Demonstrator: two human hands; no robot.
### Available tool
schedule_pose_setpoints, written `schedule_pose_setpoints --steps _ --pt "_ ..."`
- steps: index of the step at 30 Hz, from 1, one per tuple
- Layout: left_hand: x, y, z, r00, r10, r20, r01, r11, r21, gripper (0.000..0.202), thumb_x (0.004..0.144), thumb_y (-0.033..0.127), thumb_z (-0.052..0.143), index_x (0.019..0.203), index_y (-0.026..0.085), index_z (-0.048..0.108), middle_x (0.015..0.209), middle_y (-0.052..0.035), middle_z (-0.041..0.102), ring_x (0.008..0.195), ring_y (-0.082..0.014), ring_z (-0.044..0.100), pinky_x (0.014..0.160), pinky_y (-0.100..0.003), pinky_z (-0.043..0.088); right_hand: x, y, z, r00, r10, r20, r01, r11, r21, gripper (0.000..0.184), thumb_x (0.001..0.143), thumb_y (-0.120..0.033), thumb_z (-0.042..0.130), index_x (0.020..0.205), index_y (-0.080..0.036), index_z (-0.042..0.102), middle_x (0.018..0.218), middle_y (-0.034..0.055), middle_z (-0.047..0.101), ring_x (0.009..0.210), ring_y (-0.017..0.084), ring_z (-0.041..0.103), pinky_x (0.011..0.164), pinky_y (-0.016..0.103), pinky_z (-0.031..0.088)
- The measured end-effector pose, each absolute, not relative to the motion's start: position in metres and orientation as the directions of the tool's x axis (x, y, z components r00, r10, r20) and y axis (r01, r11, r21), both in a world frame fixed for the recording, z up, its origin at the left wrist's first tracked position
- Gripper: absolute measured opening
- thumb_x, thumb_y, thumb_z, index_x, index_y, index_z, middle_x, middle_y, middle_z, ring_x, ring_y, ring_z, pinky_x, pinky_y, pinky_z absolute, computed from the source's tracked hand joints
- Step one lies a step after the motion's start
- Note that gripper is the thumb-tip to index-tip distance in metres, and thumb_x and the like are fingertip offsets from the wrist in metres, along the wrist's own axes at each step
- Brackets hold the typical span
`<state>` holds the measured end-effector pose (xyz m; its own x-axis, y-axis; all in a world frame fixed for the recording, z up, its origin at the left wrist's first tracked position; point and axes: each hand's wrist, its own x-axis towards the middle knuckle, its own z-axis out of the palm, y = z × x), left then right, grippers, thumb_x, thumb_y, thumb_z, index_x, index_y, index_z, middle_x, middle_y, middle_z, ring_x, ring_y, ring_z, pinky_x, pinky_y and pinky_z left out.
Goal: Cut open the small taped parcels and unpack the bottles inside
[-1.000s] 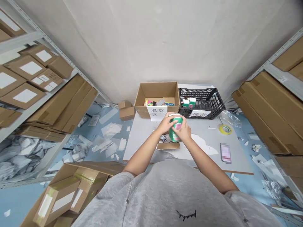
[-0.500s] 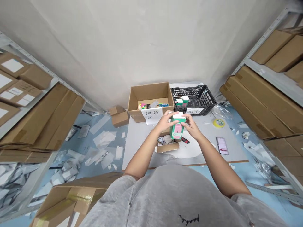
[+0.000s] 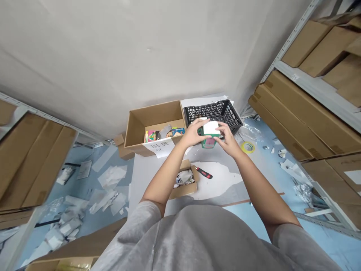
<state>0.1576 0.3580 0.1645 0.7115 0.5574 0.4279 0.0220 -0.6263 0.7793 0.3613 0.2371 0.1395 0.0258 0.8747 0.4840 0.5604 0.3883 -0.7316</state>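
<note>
Between my two hands is a small green, white and pink carton (image 3: 211, 130), held upright with its white top facing me. My left hand (image 3: 195, 133) grips its left side, and my right hand (image 3: 228, 140) grips its right side. The carton is just in front of the black plastic crate (image 3: 234, 116) and hides part of it. Nearer to me on the table, a small opened cardboard box (image 3: 184, 190) holds crumpled paper. Beside that box lies a red and black utility knife (image 3: 204, 172).
A large open cardboard box (image 3: 155, 113) with books and a paper sign (image 3: 162, 148) stands left of the crate. A yellow tape roll (image 3: 247, 147) lies at the table's right. Shelves with cartons (image 3: 293, 113) flank both sides. Paper scraps (image 3: 113, 173) litter the floor at left.
Both hands have carried the carton forward, away from the small cardboard box and up to the black crate. The small box and knife are now uncovered. The view has turned slightly.
</note>
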Motion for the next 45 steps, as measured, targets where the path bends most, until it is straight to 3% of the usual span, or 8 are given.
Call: schedule_pose_setpoints --steps 5,12,16,21,26,37,41,45 --pt "0.241 0.429 0.155 0.639 0.635 0.435 0.055 -0.602 0.797 0.07 0.079 0.036 0.087 0.143 0.024 0.062 0.129 -0.0106 0.056 0.129 -0.0319 0.052 0.113 -0.045 0.042 0.444 0.312 0.14 -0.024 0.87 0.492 0.554 0.421 -0.718 0.044 0.098 -0.048 0.064 0.135 -0.028 0.051 0.153 0.0117 0.043 0.142 0.032 0.047 0.112 0.055 0.051" --pt "0.288 0.485 0.101 0.736 0.583 0.343 0.21 -0.678 0.704 0.072 0.075 0.039 0.087 0.14 0.019 0.063 0.129 -0.0142 0.057 0.124 -0.0339 0.054 0.108 -0.041 0.043 0.493 0.385 0.089 -0.078 0.912 0.404 0.512 0.384 -0.768 0.082 0.086 -0.026 0.073 0.159 -0.026 0.036 0.147 0.0129 0.044 0.136 0.034 0.051 0.107 0.054 0.055" --pt "0.283 0.485 0.069 0.751 0.6 0.276 0.342 -0.71 0.616 0.071 0.08 0.036 0.081 0.146 0.02 0.059 0.131 -0.0141 0.058 0.123 -0.0333 0.054 0.107 -0.041 0.042 0.489 0.396 0.047 -0.1 0.94 0.327 0.541 0.327 -0.774 0.075 0.083 -0.016 0.068 0.154 -0.026 0.048 0.141 0.0112 0.046 0.135 0.032 0.051 0.11 0.051 0.052" --pt "0.274 0.476 0.035 0.718 0.676 0.165 0.584 -0.715 0.384 0.069 0.086 0.034 0.075 0.151 0.022 0.054 0.135 -0.0139 0.06 0.13 -0.0351 0.046 0.109 -0.048 0.037 0.472 0.407 -0.001 -0.086 0.967 0.241 0.564 0.247 -0.788 0.08 0.079 -0.008 0.064 0.155 -0.025 0.047 0.142 0.0103 0.045 0.136 0.029 0.05 0.119 0.046 0.043" --pt "0.267 0.463 0.001 0.703 0.705 0.095 0.671 -0.701 0.242 0.068 0.089 0.03 0.071 0.153 0.019 0.05 0.141 -0.0156 0.059 0.136 -0.0353 0.042 0.11 -0.049 0.037 0.454 0.412 -0.04 -0.068 0.985 0.157 0.607 0.165 -0.777 0.077 0.078 -0.007 0.063 0.152 -0.022 0.047 0.144 0.0118 0.045 0.136 0.029 0.05 0.119 0.044 0.041" --pt "0.264 0.444 -0.037 0.628 0.775 0.069 0.743 -0.624 0.245 0.051 0.101 0.031 0.051 0.147 0.01 0.055 0.156 -0.0191 0.049 0.144 -0.0348 0.04 0.118 -0.049 0.036 0.442 0.424 -0.053 -0.135 0.989 0.052 0.702 0.133 -0.7 0.042 0.082 -0.012 0.06 0.124 -0.016 0.057 0.129 0.0143 0.057 0.117 0.027 0.059 0.101 0.04 0.052" --pt "0.267 0.428 -0.046 0.599 0.795 0.092 0.75 -0.598 0.282 0.055 0.101 0.028 0.048 0.153 0.009 0.048 0.162 -0.0203 0.043 0.149 -0.0344 0.039 0.121 -0.049 0.034 0.437 0.414 -0.042 -0.113 0.993 -0.035 0.83 0.075 -0.552 0.041 0.091 -0.018 0.057 0.133 -0.017 0.058 0.146 0.0161 0.055 0.123 0.03 0.06 0.102 0.042 0.052" --pt "0.266 0.417 -0.048 0.612 0.783 0.11 0.726 -0.611 0.316 0.056 0.101 0.029 0.049 0.153 0.008 0.047 0.163 -0.0201 0.04 0.151 -0.033 0.038 0.124 -0.048 0.032 0.43 0.401 -0.034 -0.05 0.998 0.041 0.898 0.063 -0.435 0.036 0.098 -0.024 0.05 0.129 -0.017 0.067 0.156 0.016 0.05 0.139 0.034 0.049 0.111 0.047 0.047"
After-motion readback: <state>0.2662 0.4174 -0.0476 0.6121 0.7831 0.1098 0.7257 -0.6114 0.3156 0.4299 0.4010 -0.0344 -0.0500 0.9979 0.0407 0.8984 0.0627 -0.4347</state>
